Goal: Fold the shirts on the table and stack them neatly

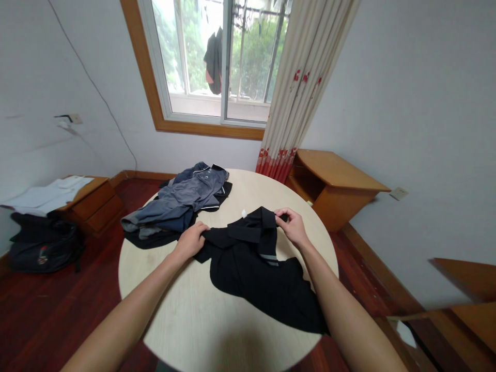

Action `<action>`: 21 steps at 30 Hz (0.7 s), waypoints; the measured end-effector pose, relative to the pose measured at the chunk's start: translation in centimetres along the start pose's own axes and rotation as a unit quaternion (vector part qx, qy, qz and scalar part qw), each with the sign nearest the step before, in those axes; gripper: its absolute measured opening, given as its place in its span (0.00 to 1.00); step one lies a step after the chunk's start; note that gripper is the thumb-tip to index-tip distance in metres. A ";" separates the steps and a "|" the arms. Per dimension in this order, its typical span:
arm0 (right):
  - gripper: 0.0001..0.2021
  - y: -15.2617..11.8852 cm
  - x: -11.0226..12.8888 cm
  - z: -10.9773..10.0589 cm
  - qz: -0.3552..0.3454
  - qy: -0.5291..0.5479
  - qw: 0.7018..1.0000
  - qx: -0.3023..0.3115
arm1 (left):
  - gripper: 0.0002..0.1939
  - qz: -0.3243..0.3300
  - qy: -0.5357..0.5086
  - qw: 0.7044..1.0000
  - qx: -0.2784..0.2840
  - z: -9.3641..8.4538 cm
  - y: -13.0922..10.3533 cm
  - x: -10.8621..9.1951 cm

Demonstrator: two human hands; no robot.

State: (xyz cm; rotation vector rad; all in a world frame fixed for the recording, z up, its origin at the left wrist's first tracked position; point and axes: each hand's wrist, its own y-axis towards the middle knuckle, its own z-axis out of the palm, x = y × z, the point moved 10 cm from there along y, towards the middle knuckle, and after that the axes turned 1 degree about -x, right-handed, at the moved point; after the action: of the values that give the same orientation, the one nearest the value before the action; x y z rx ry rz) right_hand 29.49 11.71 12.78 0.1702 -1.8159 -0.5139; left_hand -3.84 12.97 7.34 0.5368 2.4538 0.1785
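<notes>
A black shirt [251,268] with a collar and grey stripes lies partly bunched on the round pale table [178,315], its lower end reaching the table's front right edge. My left hand [191,239] is closed on the shirt's left part, which looks like a sleeve. At the collar's right side, my right hand [291,226] pinches the black cloth between thumb and fingers. A small white tag [244,213] shows just behind the collar. Beyond my left hand lies a pile of clothes, with a grey-blue polo shirt [184,194] on top of darker garments.
A wooden desk [337,170] stands behind the table on the right, beside a long curtain [298,88] and a window [220,62]. To the left are a small wooden cabinet [95,206] with papers [50,194] on top and a black bag [44,245] on the floor.
</notes>
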 end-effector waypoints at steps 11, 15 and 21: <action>0.07 4.1 12.0 -6.9 -0.283 -0.190 0.936 -0.085 | 0.14 -0.057 -0.066 0.971 -0.225 -18.3 7.5 -2.8; 0.11 12.8 12.3 -5.4 -0.297 -0.294 0.905 -0.083 | 0.16 -0.058 -0.028 0.961 -0.270 -20.7 16.2 -3.7; 0.19 18.0 5.1 -0.8 -0.124 -0.479 0.868 0.037 | 0.25 0.009 0.106 0.982 -0.153 -10.9 20.6 -7.0</action>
State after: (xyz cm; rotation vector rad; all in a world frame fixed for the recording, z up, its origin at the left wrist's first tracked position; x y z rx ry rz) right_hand 31.31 25.70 25.11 0.2234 -2.8142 -0.7961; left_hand 1.70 28.71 25.02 0.4213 2.5588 0.6392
